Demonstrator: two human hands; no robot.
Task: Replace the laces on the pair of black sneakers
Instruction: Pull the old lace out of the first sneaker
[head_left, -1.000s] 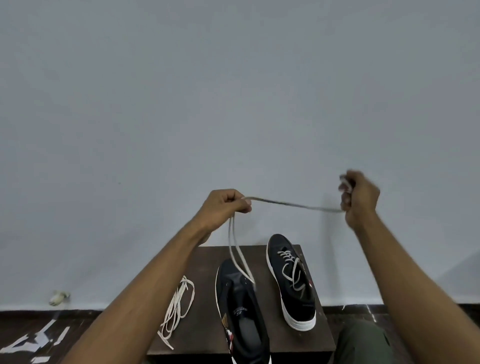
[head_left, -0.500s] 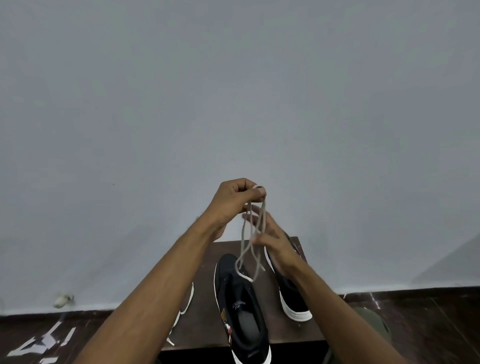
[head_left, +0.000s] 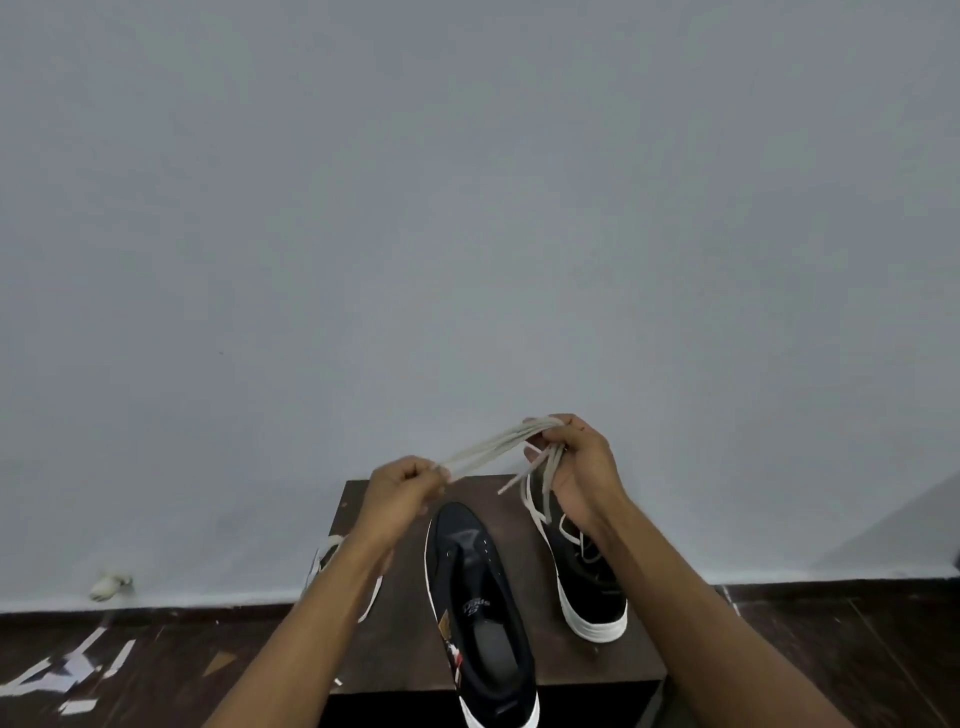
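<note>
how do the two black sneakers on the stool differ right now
The near sneaker has bare eyelets and no lace, so its open inside shows; the far sneaker still has a pale lace threaded through it. The near sneaker overhangs the front edge of the stool; the far sneaker sits fully on it, partly hidden by the right hand. Both are black with white soles, toes pointing toward the wall.

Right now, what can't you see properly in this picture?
Head view only:
- Spare laces on the table: mostly behind the left forearm.
- Right shoe: lacing hidden by the right hand and forearm.
- Left shoe: heel cut off at the bottom edge.
- White object by the wall: too small to identify.
</note>
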